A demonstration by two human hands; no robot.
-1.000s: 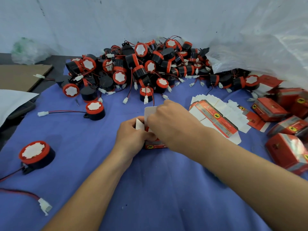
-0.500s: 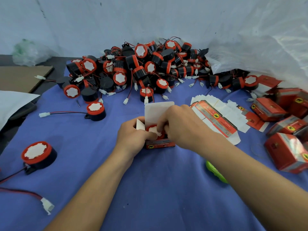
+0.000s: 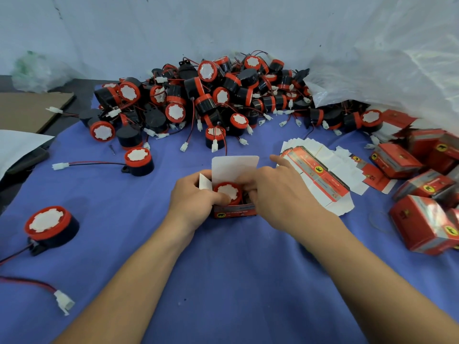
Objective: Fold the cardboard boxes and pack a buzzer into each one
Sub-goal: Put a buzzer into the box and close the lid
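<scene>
- Buzzer (image 3: 49, 225), loose, is noted on the blue cloth (image 3: 236, 281) at the left; a large heap of buzzers (image 3: 211, 95) is piled behind, unpacked.
- The left hand (image 3: 193, 197) is curled round the open box (image 3: 234, 211), with its thumb pressed on the seated buzzer (image 3: 228, 192).
- The top flap (image 3: 234, 167) is stood upright; closing is judged outstanding.
- The right hand (image 3: 280, 194) is clamped on the box's right side, index finger straight.
- Flat blanks (image 3: 315, 175) and several closed boxes (image 3: 422, 224) are recorded at the right; most work is judged to remain.
</scene>
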